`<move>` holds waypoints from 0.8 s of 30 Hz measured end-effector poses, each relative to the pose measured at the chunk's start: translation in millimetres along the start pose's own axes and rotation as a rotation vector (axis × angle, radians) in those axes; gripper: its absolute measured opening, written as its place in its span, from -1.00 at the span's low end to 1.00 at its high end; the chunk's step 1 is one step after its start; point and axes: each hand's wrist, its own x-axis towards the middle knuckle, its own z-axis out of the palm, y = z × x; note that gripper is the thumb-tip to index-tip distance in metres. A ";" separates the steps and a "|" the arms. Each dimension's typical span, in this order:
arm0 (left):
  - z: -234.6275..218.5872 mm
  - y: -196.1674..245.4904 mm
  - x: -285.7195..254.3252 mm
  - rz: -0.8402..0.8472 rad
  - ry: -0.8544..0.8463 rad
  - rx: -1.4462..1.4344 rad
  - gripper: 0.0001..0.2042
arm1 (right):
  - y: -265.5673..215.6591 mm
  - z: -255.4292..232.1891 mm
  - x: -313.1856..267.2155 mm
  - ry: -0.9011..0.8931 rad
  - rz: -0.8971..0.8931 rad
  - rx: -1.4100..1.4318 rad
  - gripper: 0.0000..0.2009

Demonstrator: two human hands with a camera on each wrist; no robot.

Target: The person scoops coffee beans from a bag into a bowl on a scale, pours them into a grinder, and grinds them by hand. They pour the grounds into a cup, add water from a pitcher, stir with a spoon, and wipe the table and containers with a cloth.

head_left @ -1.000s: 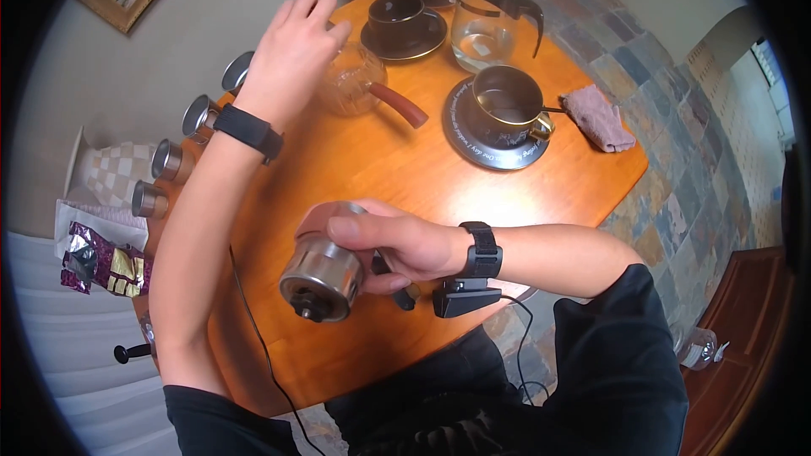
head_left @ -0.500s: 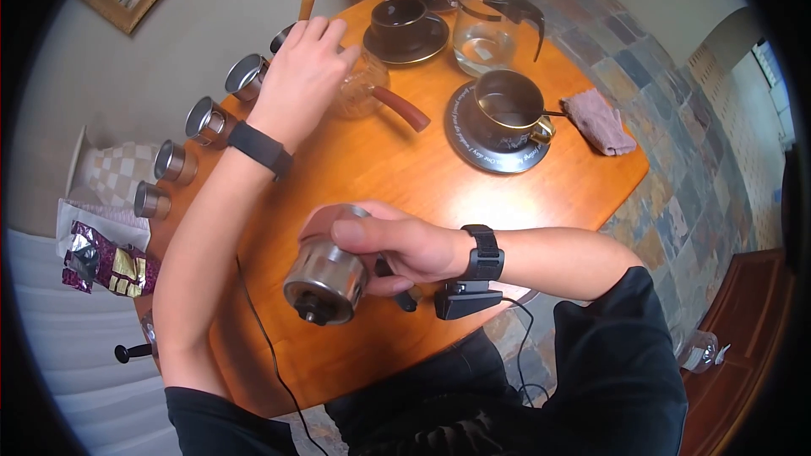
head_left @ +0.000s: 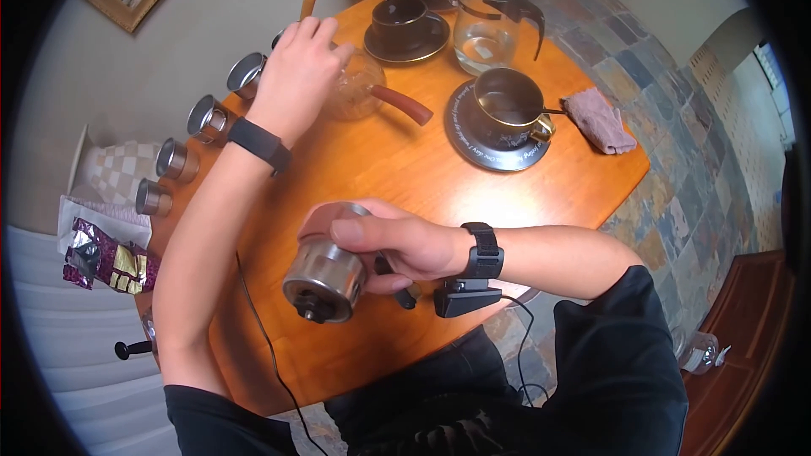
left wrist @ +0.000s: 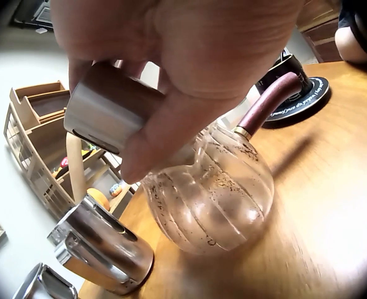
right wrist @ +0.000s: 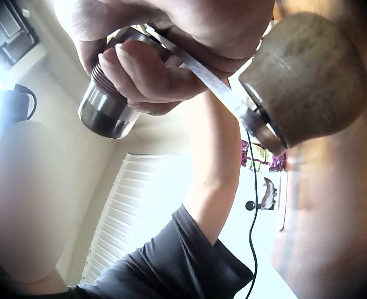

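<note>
My left hand [head_left: 297, 76] grips a small metal cup [left wrist: 105, 106], tipped over the mouth of a round glass pot [left wrist: 214, 199]. That pot has dark specks on its ribbed glass and a reddish-brown side handle [head_left: 401, 105]. Near the front of the table, my right hand [head_left: 405, 241] holds the steel body of a hand coffee grinder [head_left: 325, 280], fingers wrapped round it. The grinder's dark underside with its central shaft faces the camera. In the right wrist view, its crank arm ends in a big wooden knob [right wrist: 308, 78].
Several metal cups [head_left: 207, 118] line the left table edge, near a purple bag [head_left: 110, 266]. A dark cup [head_left: 507, 105] on a saucer, a glass jug [head_left: 486, 34] and a folded cloth [head_left: 598, 121] stand to the right. A cable [head_left: 262, 329] crosses the front.
My left hand shifted slightly right and nearer over the glass pot, uncovering more of a wooden handle behind it, and has barely moved since. My right hand stays put with the grinder.
</note>
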 end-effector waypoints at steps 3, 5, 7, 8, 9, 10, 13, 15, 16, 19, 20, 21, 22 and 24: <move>-7.9 -8.1 2.9 -0.026 0.008 -0.008 -0.59 | -0.6 0.6 0.5 0.003 -0.011 -0.017 -0.54; -12.8 -12.1 3.4 -0.039 0.027 -0.016 -0.57 | 0.0 1.0 0.6 0.002 -0.014 -0.005 -0.53; -17.1 -15.4 2.0 -0.115 0.061 -0.143 -0.54 | -0.5 1.2 0.5 0.003 -0.014 -0.004 -0.53; -18.1 -16.8 0.8 -0.152 0.079 -0.207 -0.53 | -0.7 1.4 0.4 0.004 -0.013 -0.007 -0.52; -15.8 -18.1 -0.2 -0.143 0.072 -0.195 -0.52 | -0.9 1.6 0.3 0.005 -0.012 -0.009 -0.52; -13.3 -18.5 -0.7 -0.134 0.065 -0.183 -0.51 | -0.5 1.1 0.1 0.008 -0.013 -0.010 -0.52; -11.9 -14.2 -2.6 -0.119 0.065 -0.178 -0.51 | 0.5 -1.0 1.2 0.006 -0.007 -0.012 -0.52; -12.5 -10.9 -1.1 -0.115 0.071 -0.167 -0.52 | 0.7 -1.5 1.1 0.001 -0.012 -0.012 -0.52; -12.3 -10.0 -0.7 -0.118 0.074 -0.153 -0.52 | 1.1 -1.3 0.6 0.005 -0.013 -0.014 -0.52; -14.0 -3.9 -0.2 -0.174 -0.005 -0.149 -0.55 | -0.6 -0.4 0.9 0.016 -0.011 -0.018 -0.52; -14.1 -1.7 -0.5 -0.198 -0.046 -0.155 -0.56 | -0.7 -0.1 0.7 0.020 -0.011 -0.016 -0.52; -12.3 -1.6 -0.8 -0.139 -0.021 -0.073 -0.57 | -0.5 0.0 0.5 0.024 -0.010 -0.014 -0.52; -10.5 -2.6 -0.2 -0.081 0.005 0.013 -0.58 | -0.9 0.1 0.6 0.019 -0.011 -0.015 -0.53; -10.1 -5.5 1.1 -0.081 0.009 0.036 -0.57 | -1.3 0.0 -0.1 0.012 -0.017 -0.017 -0.53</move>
